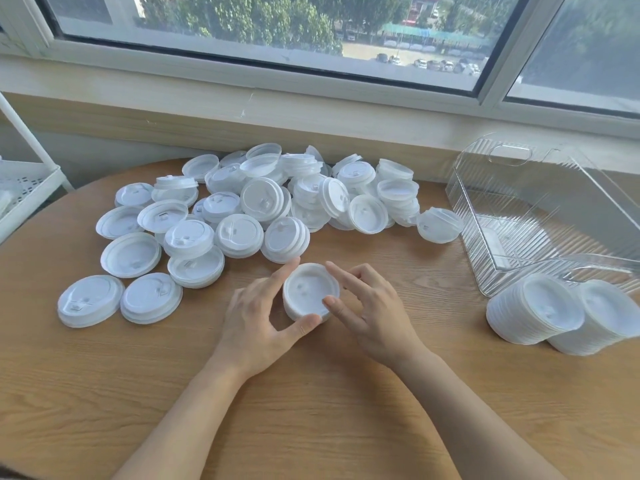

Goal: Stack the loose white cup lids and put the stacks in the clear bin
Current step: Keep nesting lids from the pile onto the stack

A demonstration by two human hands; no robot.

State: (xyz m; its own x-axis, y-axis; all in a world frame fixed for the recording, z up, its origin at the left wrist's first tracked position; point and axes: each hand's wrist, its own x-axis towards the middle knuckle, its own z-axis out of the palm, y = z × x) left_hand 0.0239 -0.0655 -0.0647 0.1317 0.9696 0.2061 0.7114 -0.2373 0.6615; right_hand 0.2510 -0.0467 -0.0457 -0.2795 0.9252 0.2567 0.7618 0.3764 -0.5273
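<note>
Both hands are down at the middle of the wooden desk (311, 410), cupped around a short stack of white lids (309, 293) that sits flat on the wood. The left hand (258, 323) has it in a loose grip — thumb against the near edge, index finger stretched along the far left rim. The right hand (370, 306) comes in from the other side, fingers spread, thumb tip touching the stack's near right edge, the other fingers arched over the rim; whether they touch it, I cannot tell. Behind the hands lies the big heap of loose lids (263, 202), some face up, some tipped on edge, spilling from the left of the desk toward the window sill (242, 109). Off to the right stands the clear bin (485, 216) with ribbed walls, and just in front of it two tall finished stacks (568, 313) lean side by side on the desk — outside the bin, touching each other.
</note>
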